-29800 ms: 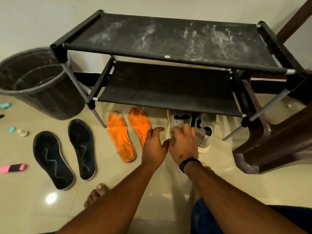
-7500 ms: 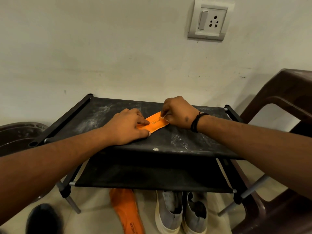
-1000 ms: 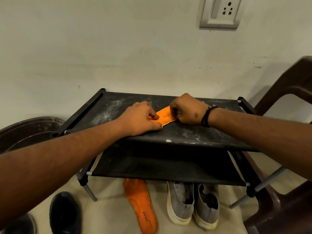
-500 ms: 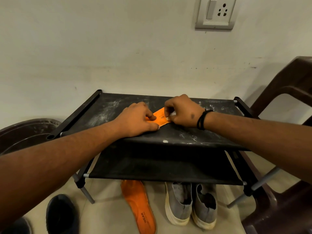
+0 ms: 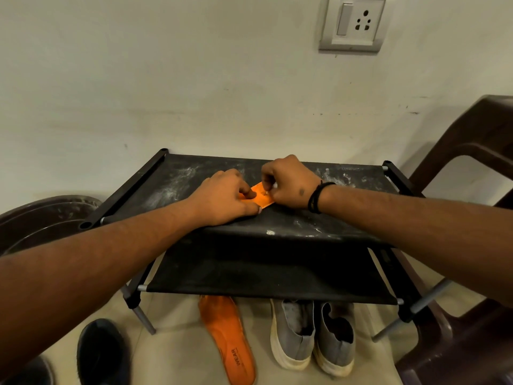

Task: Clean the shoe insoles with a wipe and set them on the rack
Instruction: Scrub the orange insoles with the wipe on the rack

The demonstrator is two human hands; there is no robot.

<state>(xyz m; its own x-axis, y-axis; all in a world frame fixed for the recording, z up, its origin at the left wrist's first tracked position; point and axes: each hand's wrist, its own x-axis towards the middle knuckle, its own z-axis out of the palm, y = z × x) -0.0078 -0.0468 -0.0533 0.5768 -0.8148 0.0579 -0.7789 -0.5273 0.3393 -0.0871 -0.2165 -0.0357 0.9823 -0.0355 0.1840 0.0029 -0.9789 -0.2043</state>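
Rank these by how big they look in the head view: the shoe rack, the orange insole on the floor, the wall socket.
1. shoe rack
2. orange insole on the floor
3. wall socket

The last two look close; the socket is farther away, so that order is unsure.
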